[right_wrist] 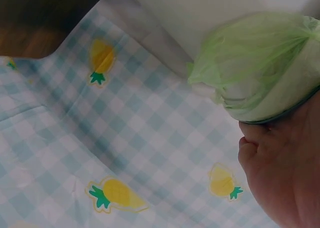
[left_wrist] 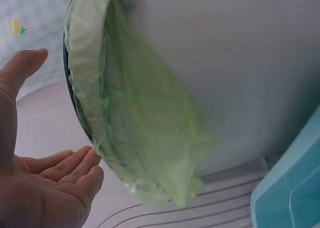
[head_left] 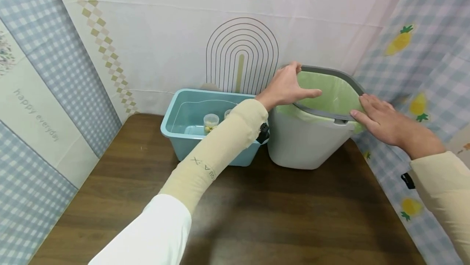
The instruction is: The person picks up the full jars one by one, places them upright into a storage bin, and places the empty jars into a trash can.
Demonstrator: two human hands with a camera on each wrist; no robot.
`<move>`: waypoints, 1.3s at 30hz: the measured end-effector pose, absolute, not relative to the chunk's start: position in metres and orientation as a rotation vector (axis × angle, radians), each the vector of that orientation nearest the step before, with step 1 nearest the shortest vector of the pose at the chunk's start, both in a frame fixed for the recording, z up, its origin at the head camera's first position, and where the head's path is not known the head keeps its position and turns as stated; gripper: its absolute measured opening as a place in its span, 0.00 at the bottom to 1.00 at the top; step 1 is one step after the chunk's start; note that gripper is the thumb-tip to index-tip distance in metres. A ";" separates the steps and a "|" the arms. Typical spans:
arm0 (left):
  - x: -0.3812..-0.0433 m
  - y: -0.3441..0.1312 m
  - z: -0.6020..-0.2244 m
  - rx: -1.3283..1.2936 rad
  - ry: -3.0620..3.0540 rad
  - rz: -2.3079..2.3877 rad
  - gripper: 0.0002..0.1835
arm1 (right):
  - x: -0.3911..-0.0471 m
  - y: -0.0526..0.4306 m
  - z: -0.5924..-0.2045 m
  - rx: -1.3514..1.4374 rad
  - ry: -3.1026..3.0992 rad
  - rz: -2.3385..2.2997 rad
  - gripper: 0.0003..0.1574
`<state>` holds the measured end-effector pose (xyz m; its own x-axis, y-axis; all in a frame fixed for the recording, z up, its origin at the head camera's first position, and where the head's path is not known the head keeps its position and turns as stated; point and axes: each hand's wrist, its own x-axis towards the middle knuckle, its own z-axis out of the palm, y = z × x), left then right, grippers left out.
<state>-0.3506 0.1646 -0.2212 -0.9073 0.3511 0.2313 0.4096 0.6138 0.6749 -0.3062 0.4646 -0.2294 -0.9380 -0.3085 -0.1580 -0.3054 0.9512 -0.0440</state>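
A light grey trash bin (head_left: 304, 142) with a dark grey rim (head_left: 323, 114) stands on the table, lined with a thin green trash bag (head_left: 328, 87). The bag's edge is folded over the rim and hangs loosely outside, as the bag (left_wrist: 145, 118) shows in the left wrist view. My left hand (head_left: 284, 87) is at the rim's left side, thumb spread away from the fingers, fingertips right at the edge. Across from it, my right hand (head_left: 383, 120) rests on the right side of the rim, fingers laid against it.
A blue plastic basin (head_left: 178, 140) stands left of the bin, partly behind my left sleeve. Inside it is a clear small cup (head_left: 211, 123) with yellowish bits, and part of another. A patterned curtain (head_left: 415, 73) hangs along the right edge of the brown table (head_left: 293, 216).
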 end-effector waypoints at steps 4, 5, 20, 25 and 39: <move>-0.344 0.154 -0.222 -0.705 -2.755 -1.104 0.51 | -0.305 0.463 -0.229 -0.474 2.939 -0.028 0.50; -0.342 0.151 -0.222 -0.729 -2.757 -1.072 0.52 | -0.305 0.463 -0.229 -0.476 2.935 -0.025 0.50; -0.309 0.094 -0.212 -0.908 -2.816 -0.582 0.53 | -0.307 0.459 -0.228 -0.505 2.925 -0.036 0.50; -0.301 0.073 -0.215 -0.938 -2.811 -0.509 0.52 | -0.309 0.460 -0.229 -0.520 2.927 -0.039 0.49; -0.279 0.021 -0.238 -0.898 -2.837 -0.328 0.51 | -0.311 0.461 -0.231 -0.505 2.915 -0.039 0.49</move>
